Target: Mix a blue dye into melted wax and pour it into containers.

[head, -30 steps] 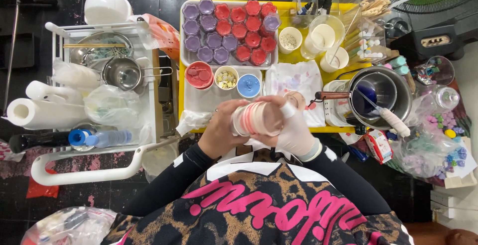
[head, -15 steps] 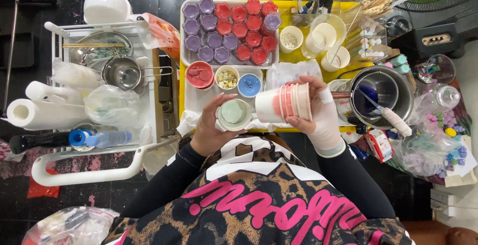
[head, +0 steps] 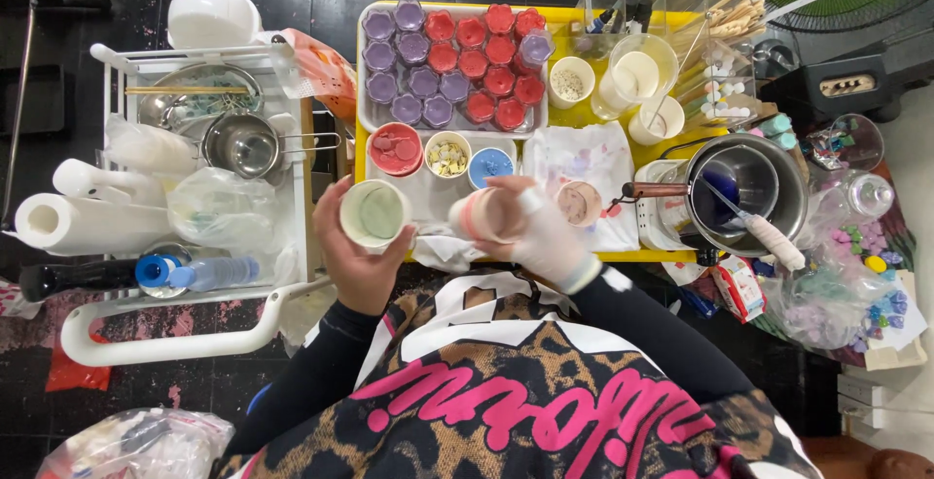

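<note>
From my remote feed, the head camera looked straight down on a crowded yellow table (head: pixel 555 119). The left hand (head: pixel 360 255) gripped a white cup of pale green wax (head: pixel 374 212) at about nine o'clock from centre, while the gloved right hand (head: pixel 540 231) clasped a pinkish paper cup (head: pixel 477 214) tipped on its side just beside it. At twelve o'clock, a tray (head: pixel 365 100) carried purple and red filled moulds (head: pixel 452 61). A metal pot (head: pixel 744 187) with a blue-tipped stirrer sat at three o'clock, and a white cart (head: pixel 175 343) bearing a paper towel roll (head: pixel 73 224) stood at nine o'clock.
</note>
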